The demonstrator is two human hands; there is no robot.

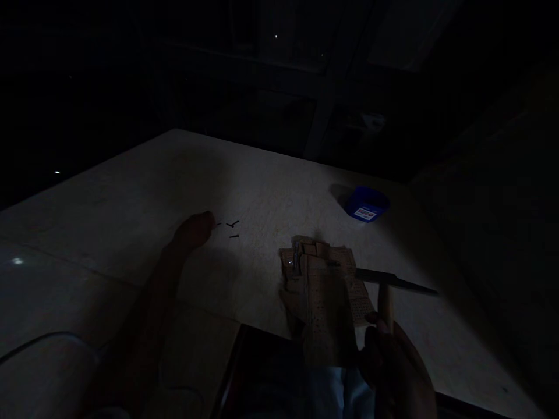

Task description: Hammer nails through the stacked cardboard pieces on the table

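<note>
Right hand [395, 358] grips hammer [393, 280]; left hand [195, 230] by nails [234, 236], grip unclear; label [364, 215] on blue tub [369, 198] unreadable.

The scene was very dimly lit, and the background was swallowed by near-black, pricked by a few tiny points of light. The tabletop [271, 180] was rendered in muted grey, marked at far left by a small patch of glare. Soft shadows were cast beside the tub [367, 196] and below the left hand [194, 230]. Detail in the right hand [399, 366] was mostly obscured.
</note>
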